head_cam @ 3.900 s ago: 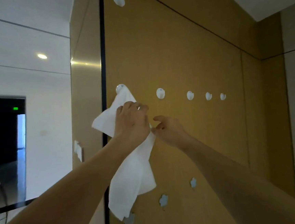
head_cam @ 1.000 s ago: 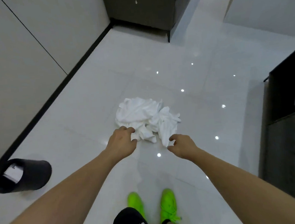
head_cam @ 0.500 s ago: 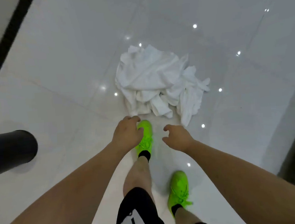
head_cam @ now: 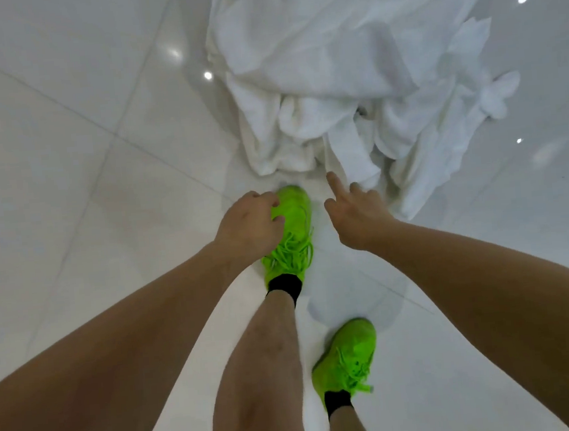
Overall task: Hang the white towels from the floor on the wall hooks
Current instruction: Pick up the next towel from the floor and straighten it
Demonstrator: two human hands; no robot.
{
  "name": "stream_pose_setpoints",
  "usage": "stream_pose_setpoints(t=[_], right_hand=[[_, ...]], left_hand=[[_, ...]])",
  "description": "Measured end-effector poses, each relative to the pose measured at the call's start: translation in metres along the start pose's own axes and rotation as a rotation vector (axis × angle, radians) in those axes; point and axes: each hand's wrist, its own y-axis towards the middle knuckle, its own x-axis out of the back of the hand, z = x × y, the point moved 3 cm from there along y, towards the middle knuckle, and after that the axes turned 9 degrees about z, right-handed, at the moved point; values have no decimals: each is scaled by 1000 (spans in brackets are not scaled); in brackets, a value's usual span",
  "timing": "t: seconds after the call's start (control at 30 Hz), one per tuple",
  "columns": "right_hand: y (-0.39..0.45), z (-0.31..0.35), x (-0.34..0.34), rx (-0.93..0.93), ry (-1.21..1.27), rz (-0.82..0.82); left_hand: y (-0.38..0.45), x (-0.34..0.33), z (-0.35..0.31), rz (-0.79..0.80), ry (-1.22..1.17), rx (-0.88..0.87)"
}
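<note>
Right hand (head_cam: 357, 214), forefinger extended and gripping nothing, is hovering nearest the towel pile (head_cam: 349, 72), just ahead. Left hand (head_cam: 248, 225) is hanging loosely curled, empty.

Bare glossy white tiled floor (head_cam: 75, 158) is seen open to the left of the crumpled heap of white towels (head_cam: 343, 72). Just before the heap's near edge, a neon-green laced sneaker (head_cam: 293, 228) is planted, between the empty left hand (head_cam: 247, 223) and right hand (head_cam: 357, 214).
</note>
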Motion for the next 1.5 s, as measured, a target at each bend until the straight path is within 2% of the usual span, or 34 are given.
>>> stream_pose_setpoints(t=[0.13, 0.2, 0.3, 0.5, 0.67, 0.8, 0.93, 1.03, 1.2, 1.3, 1.4, 1.5], right_hand=[[17, -14, -1, -95, -113, 129], [7, -15, -2, -51, -78, 93], [-26, -10, 14, 43, 113, -57], [-132, -34, 109, -61, 485, -314], [-277, -86, 170, -129, 803, -540], [-417, -122, 180, -173, 1044, -751], [-555, -145, 154, -136, 1352, -907], [-647, -155, 122, -75, 1482, -1000], [-797, -179, 38, -109, 1531, -1215], [-877, -196, -24, -155, 1550, -1330], [-940, -209, -84, -175, 1627, -1435], [-986, -213, -136, -181, 1691, -1610]], left_hand=[[8, -10, 11, 5, 6, -1], [1, -7, 9, 16, 32, -6], [-21, 10, -9, 37, 69, -2], [-99, 79, -98, -21, 169, -110], [-197, 126, -208, -135, 279, -265], [-299, 123, -293, -239, 322, -403], [-396, 92, -364, -342, 364, -490], [-461, 69, -415, -469, 400, -585], [-563, 26, -503, -628, 449, -768], [-621, -1, -558, -721, 388, -869], [-678, -40, -616, -751, 345, -1007], [-729, -91, -671, -706, 309, -1168]])
